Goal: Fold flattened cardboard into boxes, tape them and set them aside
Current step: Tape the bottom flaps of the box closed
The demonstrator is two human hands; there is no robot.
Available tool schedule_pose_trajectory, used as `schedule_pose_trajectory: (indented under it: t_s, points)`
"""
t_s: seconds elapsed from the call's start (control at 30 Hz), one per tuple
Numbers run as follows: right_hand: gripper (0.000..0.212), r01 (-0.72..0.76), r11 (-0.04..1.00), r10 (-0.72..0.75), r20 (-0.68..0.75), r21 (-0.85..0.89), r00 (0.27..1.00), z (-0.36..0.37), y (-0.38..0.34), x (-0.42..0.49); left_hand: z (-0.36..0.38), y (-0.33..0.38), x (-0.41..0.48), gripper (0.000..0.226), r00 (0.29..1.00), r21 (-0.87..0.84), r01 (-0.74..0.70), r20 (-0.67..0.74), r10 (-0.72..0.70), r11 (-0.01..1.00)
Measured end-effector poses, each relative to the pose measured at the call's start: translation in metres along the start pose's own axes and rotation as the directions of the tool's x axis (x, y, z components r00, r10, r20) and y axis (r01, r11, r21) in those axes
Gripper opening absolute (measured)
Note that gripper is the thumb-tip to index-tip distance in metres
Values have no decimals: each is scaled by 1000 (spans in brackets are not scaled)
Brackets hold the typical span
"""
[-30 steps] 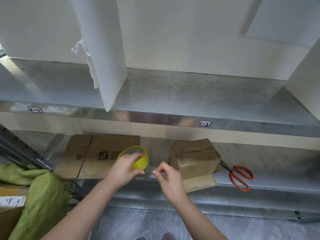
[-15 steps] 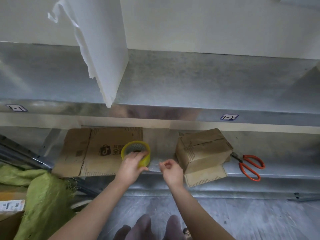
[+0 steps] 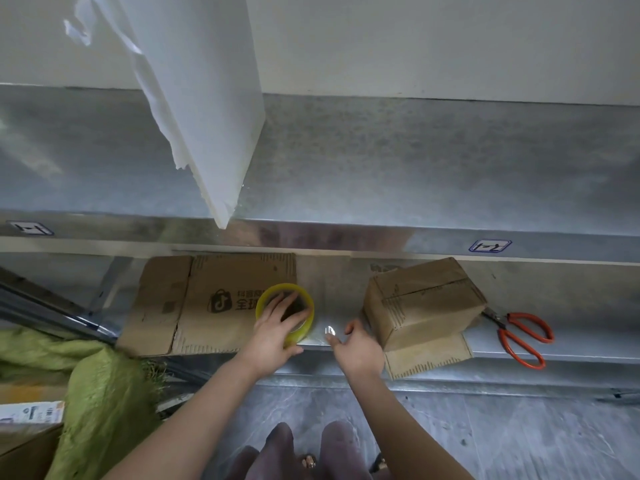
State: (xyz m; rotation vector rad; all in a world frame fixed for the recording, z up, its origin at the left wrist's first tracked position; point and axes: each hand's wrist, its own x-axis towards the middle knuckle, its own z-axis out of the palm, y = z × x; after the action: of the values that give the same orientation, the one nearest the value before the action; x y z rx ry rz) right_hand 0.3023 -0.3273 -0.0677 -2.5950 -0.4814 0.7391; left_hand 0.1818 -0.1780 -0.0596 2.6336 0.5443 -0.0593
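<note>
Head cam, looking down at a low galvanised metal shelf (image 3: pixel 571 344). Left hand (image 3: pixel 273 336) wrapped round a yellow-cored roll of clear packing tape (image 3: pixel 284 308), fingers hooked through the core, roll sitting at the front lip of the shelf. Right hand (image 3: pixel 358 348) just beside it, fingers loosely spread and half open, tips near a shiny clear strip of tape (image 3: pixel 329 331) running out from the roll; can't tell if actually pinching it. Flattened brown cardboard sheet with a black shopping-bag logo (image 3: pixel 207 303) lying flat behind the roll, to the left. Small folded brown cardboard box (image 3: pixel 422 301) to the right, resting on another flat cardboard piece (image 3: pixel 429 355). Orange-handled scissors (image 3: pixel 519 336) further right on the shelf. Green woven sack (image 3: pixel 100 403) down at lower left.
</note>
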Motion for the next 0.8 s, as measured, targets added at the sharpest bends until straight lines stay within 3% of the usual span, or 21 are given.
schedule_pose_trajectory:
  t_s: [0.17, 0.27, 0.4, 0.47, 0.53, 0.63, 0.8]
  points:
    - [27, 104, 994, -104, 25, -30, 994, -3, 1, -11, -7, 4, 1, 72, 995, 20, 51, 90, -52, 999]
    - [25, 274, 962, -274, -5, -6, 962, -15, 7, -31, -16, 12, 1, 65, 988, 77, 70, 134, -80, 995]
    - [17, 587, 803, -596, -185, -109, 781, -46, 23, -61, -22, 42, -4, 83, 998, 98, 32, -52, -27, 995]
    - [17, 658, 724, -686, -322, -207, 653, -67, 33, -68, -21, 69, -4, 78, 988, 34, 8, -153, -3, 999]
    - [25, 659, 699, -707, -402, -277, 581, -90, 46, -66, -19, 103, 2, 70, 976, 8, -59, -208, 60, 998]
    - [38, 586, 732, -680, -435, -348, 591, -117, 69, -48, -7, 143, 14, 65, 960, 38, -134, -242, 139, 990]
    - [46, 451, 833, -550, -386, -321, 741, -150, 110, -10, 16, 182, 24, 68, 952, 35, 22, -307, -10, 999]
